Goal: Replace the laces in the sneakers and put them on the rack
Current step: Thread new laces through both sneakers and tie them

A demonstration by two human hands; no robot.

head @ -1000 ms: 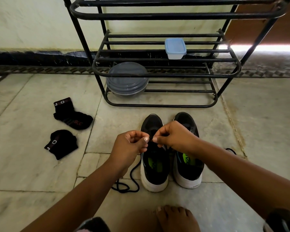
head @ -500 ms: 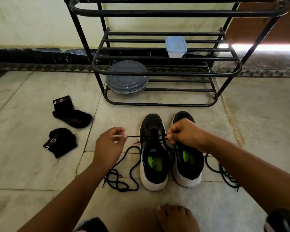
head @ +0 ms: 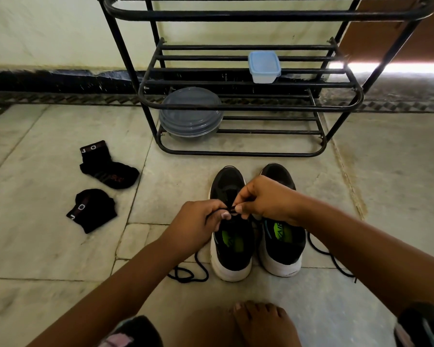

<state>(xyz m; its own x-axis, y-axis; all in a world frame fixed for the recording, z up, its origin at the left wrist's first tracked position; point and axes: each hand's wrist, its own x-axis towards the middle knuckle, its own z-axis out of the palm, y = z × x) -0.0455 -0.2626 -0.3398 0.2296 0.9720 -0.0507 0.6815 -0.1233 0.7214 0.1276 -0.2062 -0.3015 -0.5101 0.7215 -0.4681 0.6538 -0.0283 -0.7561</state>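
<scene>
We see the black metal shoe rack (head: 248,106) against the wall, bearing only a round grey lidded container (head: 191,113) and a small blue-lidded box (head: 264,66); no sneaker is on it yet. In front of it on the floor, the left sneaker (head: 232,236) and right sneaker (head: 282,236) stand side by side, touching. Our left hand (head: 194,222) and right hand (head: 266,199) meet over the left sneaker, both pinching its black lace (head: 232,209) at the lower eyelets. Loose lace trails on either side, so we judge lacing barely begun. Whether the right sneaker is laced, we cannot tell.
</scene>
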